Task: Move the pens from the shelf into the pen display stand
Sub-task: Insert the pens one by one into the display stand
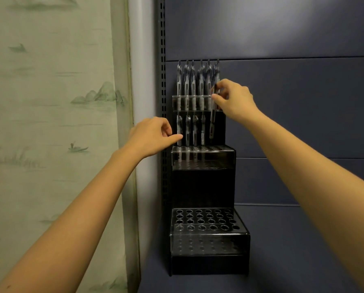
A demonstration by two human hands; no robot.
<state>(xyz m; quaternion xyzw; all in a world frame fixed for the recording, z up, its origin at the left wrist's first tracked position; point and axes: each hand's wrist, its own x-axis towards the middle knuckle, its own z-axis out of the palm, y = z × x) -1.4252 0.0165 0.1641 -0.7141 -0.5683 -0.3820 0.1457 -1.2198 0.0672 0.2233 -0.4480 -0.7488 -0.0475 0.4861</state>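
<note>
A black tiered pen display stand [204,187] stands on a dark shelf against the back panel. Its top tier holds several clear pens [192,81]. The middle tier holds several more pens [188,132]. The bottom tier [206,220] shows only empty holes. My right hand [231,98] pinches one pen [212,121] near its top, the pen hanging upright over the right side of the middle tier. My left hand [153,136] rests by the stand's left edge, its fingertip touching the leftmost middle-tier pen, holding nothing.
A slotted metal upright [162,60] runs down the left of the shelf unit. To its left is a wall with green landscape wallpaper [49,102]. The dark shelf surface [303,250] extends to the right of the stand.
</note>
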